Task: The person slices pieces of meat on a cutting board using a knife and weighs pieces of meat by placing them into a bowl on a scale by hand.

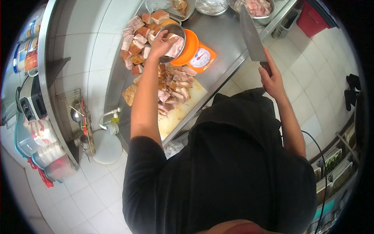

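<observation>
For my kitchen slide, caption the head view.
Left hand in a metal bowl of meat near an orange scale; right hand holding a cleaver.

Shelf goods, a bin and shoes around the steel table
Cans stand toward the shelf's far end, a black-and-silver appliance midway along, plastic-wrapped goods at the near end; a wire rack holds utensils below. Past the table's far right corner stands a red bin; black shoes lie on the tiled floor.
</observation>
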